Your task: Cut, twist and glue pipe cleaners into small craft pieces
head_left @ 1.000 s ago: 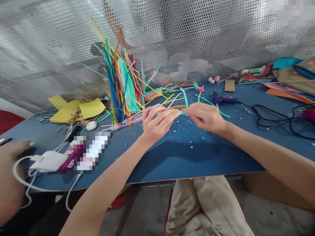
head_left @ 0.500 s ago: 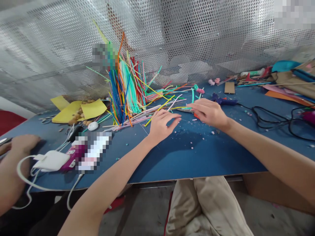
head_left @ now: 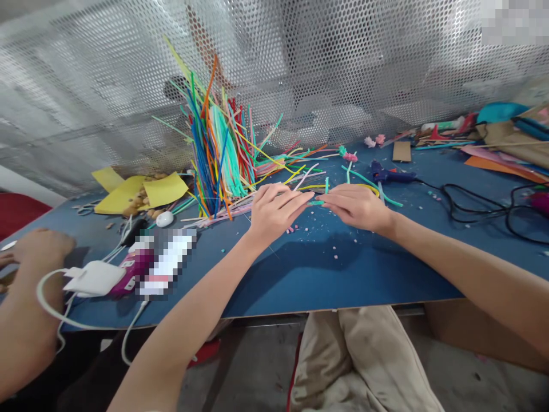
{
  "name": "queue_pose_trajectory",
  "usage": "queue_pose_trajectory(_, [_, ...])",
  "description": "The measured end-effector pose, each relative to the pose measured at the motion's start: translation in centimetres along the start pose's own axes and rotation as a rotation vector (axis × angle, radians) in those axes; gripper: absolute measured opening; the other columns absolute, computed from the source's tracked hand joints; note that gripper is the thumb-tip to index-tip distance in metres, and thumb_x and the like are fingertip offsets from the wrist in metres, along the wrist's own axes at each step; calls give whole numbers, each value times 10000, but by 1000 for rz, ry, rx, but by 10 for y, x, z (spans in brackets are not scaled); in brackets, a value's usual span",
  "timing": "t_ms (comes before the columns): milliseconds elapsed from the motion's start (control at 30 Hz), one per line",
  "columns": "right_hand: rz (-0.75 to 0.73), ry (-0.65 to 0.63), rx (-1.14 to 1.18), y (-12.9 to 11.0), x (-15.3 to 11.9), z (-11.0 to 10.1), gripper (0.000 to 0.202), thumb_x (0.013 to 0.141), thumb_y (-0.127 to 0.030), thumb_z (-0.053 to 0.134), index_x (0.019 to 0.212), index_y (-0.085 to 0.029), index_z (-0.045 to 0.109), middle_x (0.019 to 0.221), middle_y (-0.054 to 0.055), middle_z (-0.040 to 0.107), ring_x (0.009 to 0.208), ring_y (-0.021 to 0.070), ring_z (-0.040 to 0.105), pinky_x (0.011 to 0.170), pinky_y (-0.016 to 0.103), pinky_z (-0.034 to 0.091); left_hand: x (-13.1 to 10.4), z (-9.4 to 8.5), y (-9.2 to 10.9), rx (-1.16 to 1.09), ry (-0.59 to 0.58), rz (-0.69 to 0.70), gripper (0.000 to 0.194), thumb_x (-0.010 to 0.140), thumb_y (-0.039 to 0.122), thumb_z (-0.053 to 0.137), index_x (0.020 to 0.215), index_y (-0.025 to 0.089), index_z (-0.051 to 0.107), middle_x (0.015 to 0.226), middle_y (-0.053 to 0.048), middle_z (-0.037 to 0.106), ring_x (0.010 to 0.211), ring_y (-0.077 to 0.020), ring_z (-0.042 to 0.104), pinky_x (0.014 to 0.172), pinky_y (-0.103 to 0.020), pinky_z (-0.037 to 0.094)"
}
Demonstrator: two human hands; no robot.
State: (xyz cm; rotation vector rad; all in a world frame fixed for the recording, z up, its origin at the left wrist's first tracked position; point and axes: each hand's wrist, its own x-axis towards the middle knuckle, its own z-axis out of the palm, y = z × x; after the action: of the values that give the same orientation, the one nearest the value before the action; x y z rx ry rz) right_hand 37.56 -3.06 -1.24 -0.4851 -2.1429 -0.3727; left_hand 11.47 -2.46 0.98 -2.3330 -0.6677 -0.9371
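Observation:
My left hand (head_left: 278,210) and my right hand (head_left: 357,206) meet fingertip to fingertip above the blue table. Both pinch a teal pipe cleaner (head_left: 316,202), a short piece of which shows between the fingers. A teal end (head_left: 326,184) stands upright just behind my right fingertips. Past the right hand, another teal length (head_left: 390,199) curves over the table; whether it belongs to the same pipe cleaner I cannot tell. Small pink and white scraps (head_left: 335,256) are scattered below the hands.
A thick bundle of coloured pipe cleaners (head_left: 225,154) stands behind my left hand. A glue gun (head_left: 392,174) with a black cord (head_left: 472,197) lies to the right. Left are yellow paper (head_left: 165,190), a phone (head_left: 167,263), a white charger (head_left: 96,278) and another person's arm (head_left: 36,286).
My hands have come together, the left moving right. The right fingers now pinch a teal pipe cleaner together with the left, where my left hand held no visible pipe cleaner before.

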Motion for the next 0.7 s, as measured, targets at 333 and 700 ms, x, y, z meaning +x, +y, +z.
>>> queue_pose_trajectory(333, [28, 47, 3, -6, 4, -1, 273, 978, -209, 597, 1226, -190, 707, 961, 62, 783, 839, 170, 734, 830, 347, 621, -1, 3, 8, -113, 23, -78, 229, 982, 305, 622, 1175, 343, 740, 1040, 8, 791, 911, -140, 744, 746, -272, 532])
queue_pose_trajectory(700, [62, 40, -15, -16, 7, 1, 302, 983, -187, 576, 1264, -175, 687, 1028, 78, 786, 914, 189, 749, 896, 359, 619, 0, 0, 9, -75, 198, -17, 253, 936, 235, 684, 1164, 329, 741, 997, 41, 797, 838, -111, 761, 664, -245, 514])
